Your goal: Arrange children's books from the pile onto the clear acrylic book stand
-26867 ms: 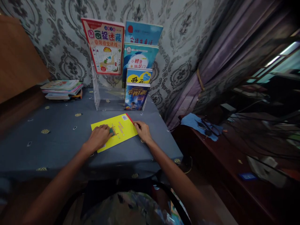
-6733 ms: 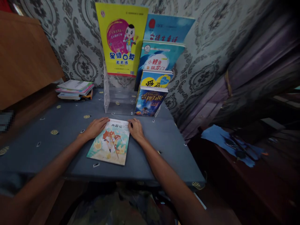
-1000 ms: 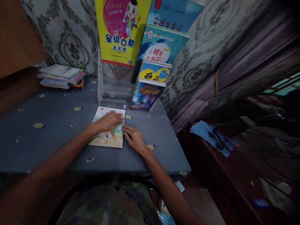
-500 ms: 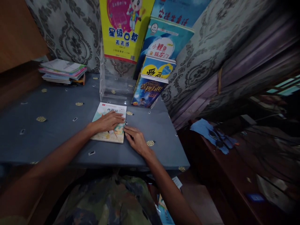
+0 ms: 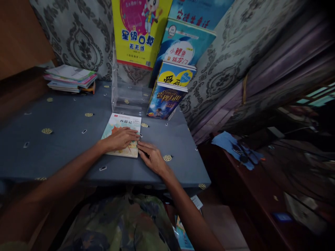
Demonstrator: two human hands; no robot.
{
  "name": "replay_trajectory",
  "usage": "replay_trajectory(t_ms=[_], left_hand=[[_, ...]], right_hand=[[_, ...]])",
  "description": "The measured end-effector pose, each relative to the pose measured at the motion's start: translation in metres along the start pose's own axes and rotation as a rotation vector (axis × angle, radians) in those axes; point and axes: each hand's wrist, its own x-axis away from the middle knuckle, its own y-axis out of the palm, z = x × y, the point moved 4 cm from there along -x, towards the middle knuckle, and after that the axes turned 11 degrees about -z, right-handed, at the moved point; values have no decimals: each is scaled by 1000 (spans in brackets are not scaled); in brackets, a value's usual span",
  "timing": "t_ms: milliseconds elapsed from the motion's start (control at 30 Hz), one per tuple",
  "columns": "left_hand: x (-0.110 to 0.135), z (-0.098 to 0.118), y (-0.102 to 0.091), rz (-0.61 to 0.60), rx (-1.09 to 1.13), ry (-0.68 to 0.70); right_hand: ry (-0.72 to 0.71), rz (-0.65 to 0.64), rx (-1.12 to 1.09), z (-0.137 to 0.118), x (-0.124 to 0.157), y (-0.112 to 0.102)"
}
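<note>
A thin paperback book [image 5: 126,120] with a pale illustrated cover lies shut on the cloth-covered table, close to the clear stand. My left hand [image 5: 121,138] rests flat across the middle of its cover, fingers stretched toward the right edge. Beside that edge is my right hand [image 5: 151,155], its fingers extended and their tips at the book's side. Neither hand is wrapped around anything. Part of the cover picture is hidden under my left hand.
A clear acrylic stand [image 5: 128,107] rises behind the book, with a yellow workbook [image 5: 140,50] on it. Several books, including a dark blue book [image 5: 166,101], stand in tiers to its right. A stack of books [image 5: 70,77] lies at back left. The table's right edge [image 5: 200,153] is nearby.
My left hand has slid a little toward me over the cover, uncovering the title and more of the picture. My right hand stays nearly in place at the book's edge.
</note>
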Motion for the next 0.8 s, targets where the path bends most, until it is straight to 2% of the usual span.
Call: replay_trajectory(t_ms=[300, 600, 800], left_hand=[[-3, 10, 2, -28, -85, -19], [16, 18, 12, 12, -56, 21], [14, 24, 15, 3, -92, -29]], right_hand=[[-7, 6, -7, -1, 0, 0], [-21, -16, -3, -11, 13, 1], [-8, -29, -8, -12, 12, 1]])
